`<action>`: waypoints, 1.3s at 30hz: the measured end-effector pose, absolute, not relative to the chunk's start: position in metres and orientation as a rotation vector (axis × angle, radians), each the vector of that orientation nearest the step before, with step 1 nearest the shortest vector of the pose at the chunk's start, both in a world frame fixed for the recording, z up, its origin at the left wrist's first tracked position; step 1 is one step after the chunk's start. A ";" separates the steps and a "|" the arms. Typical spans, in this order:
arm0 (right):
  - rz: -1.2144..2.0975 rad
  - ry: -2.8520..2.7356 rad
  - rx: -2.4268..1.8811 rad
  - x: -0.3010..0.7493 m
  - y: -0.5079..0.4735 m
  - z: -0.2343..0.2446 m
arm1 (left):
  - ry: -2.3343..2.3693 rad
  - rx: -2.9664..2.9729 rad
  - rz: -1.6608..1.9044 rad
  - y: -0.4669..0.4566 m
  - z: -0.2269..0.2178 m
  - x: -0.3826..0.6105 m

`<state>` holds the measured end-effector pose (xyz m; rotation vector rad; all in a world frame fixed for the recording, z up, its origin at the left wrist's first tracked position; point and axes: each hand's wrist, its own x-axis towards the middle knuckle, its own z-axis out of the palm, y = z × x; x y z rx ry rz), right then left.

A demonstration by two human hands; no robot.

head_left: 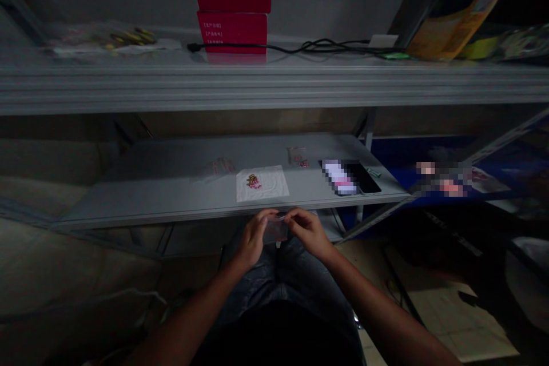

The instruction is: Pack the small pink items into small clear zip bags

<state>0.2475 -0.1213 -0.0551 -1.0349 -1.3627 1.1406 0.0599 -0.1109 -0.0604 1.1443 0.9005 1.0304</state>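
Both my hands meet just below the front edge of the lower grey shelf (163, 189). My left hand (254, 235) and my right hand (307, 231) each pinch a top corner of a small clear plastic bag (279, 230) that hangs between them over my lap. On the shelf just behind lies a white sheet (268, 184) with a little pile of pink and yellow small pieces (253, 181) on it. Two more small clear bags lie on the shelf, one bag (219, 167) to the left and one bag (298, 156) further back.
A dark phone (362, 177) lies at the shelf's right end. The upper shelf (274, 83) carries stacked red boxes (234, 6), a black cable (326, 46), a bag of small parts (103, 40) and a yellow box (463, 11). A blue shelf unit stands to the right.
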 end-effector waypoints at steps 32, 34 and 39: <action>0.906 -1.427 -1.080 0.248 -0.124 -0.044 | 0.923 1.345 1.253 -0.093 -0.051 0.053; 0.912 -1.408 -1.074 0.250 -0.122 -0.045 | 0.930 1.345 1.270 -0.091 -0.049 0.051; 0.919 -1.384 -1.066 0.250 -0.122 -0.049 | 0.982 1.391 1.281 -0.091 -0.052 0.049</action>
